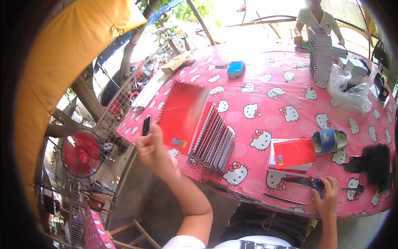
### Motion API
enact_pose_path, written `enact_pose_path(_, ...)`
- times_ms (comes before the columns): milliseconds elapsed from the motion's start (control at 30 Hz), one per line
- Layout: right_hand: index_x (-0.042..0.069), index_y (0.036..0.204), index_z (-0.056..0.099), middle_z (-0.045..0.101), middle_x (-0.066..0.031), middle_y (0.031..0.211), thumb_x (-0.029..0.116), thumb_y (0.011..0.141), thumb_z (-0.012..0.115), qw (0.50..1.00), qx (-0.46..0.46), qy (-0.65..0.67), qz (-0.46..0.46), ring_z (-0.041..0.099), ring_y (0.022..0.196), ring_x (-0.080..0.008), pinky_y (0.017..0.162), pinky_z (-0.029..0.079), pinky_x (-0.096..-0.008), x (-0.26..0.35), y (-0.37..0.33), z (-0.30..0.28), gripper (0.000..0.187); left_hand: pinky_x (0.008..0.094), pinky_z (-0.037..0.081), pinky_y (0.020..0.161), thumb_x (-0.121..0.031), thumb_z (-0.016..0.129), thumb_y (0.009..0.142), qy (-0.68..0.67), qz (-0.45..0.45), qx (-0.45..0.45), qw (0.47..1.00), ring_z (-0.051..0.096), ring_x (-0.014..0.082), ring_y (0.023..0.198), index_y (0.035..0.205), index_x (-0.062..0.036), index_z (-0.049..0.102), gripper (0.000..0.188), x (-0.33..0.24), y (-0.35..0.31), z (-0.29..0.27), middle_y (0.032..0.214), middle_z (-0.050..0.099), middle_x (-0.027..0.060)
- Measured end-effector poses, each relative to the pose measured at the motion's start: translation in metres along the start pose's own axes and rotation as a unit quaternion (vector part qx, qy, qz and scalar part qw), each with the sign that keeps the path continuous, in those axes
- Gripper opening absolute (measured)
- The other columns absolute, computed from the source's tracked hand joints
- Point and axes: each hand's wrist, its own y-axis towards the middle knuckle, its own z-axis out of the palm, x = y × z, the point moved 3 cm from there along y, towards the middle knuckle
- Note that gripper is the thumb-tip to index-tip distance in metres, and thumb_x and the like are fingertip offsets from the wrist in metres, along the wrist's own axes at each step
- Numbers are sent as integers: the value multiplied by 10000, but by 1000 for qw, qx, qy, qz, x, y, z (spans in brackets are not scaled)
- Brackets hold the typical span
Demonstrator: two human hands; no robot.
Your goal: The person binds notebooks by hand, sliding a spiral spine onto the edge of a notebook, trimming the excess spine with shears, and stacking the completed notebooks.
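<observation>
My left hand (153, 149) grips the lower left edge of a red-covered spiral notebook (182, 114), which is slightly blurred. That notebook is raised and tilted at the left side of a tall stack of spiral-bound notebooks (213, 143), hiding part of it. At the table's front right, my right hand (326, 195) has its fingers curled round the blue handles of a dark plier-like tool (317, 187). Just beyond the tool lies a small pile of red notebooks (295, 153), its top one askew over white pages.
A blue slipper (327, 141) touches the red pile, with black binding combs (375, 166) farther right. Blue notebooks (236, 69), a tall book stack (320, 56) and a clear plastic bag (350, 89) stand farther back. A phone (146, 125) lies left. Another person (317, 20) works opposite.
</observation>
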Motion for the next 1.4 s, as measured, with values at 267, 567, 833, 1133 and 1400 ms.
enact_pose_path(267, -13, 1117, 564, 532, -188, 1167, 129, 693, 748, 1000, 5, -6, 9, 470, 1134, -406, 985, 370, -493, 0, 1, -2, 483, 285, 509, 826, 9, 607, 882, -85, -87, 9, 993, 633, 172, 919, 926, -13, 511, 108, 41, -13, 21, 959, 670, 194)
enact_pose_path(567, -19, 1114, 566, 539, -188, 1167, 121, 693, 749, 1000, 7, -12, 3, 469, 1141, -413, 1010, 356, -504, 4, 2, -6, 480, 316, 502, 868, 64, 522, 880, -35, -81, 6, 996, 625, 199, 980, 1073, -19, 462, 219, 40, -13, 18, 1046, 650, 221)
enact_pose_path(833, -22, 1119, 566, 539, -191, 1172, 116, 692, 745, 1000, 9, -19, -3, 466, 1148, -416, 1024, 347, -507, 5, 1, -7, 483, 324, 502, 893, 62, 525, 887, -113, -113, 31, 987, 625, 204, 996, 1092, -24, 478, 228, 35, -14, 17, 1052, 649, 207)
enact_pose_path(1133, -20, 1137, 556, 524, -195, 1198, 138, 705, 740, 999, 15, -9, 30, 457, 1166, -405, 1017, 348, -497, 2, 0, -8, 495, 357, 458, 965, -4, 516, 918, -150, -99, -19, 984, 599, 221, 1072, 1189, -12, 464, 276, 32, -20, 18, 1112, 637, 212)
enact_pose_path(1400, -17, 1146, 554, 461, -202, 1331, 169, 733, 743, 986, -73, -120, 89, 441, 1205, -407, 1019, 353, -492, -9, 1, -28, 491, 335, 375, 1009, -133, 462, 962, -166, -87, -67, 980, 515, 203, 1227, 1368, -8, 377, 433, 24, -45, -8, 1326, 539, 206)
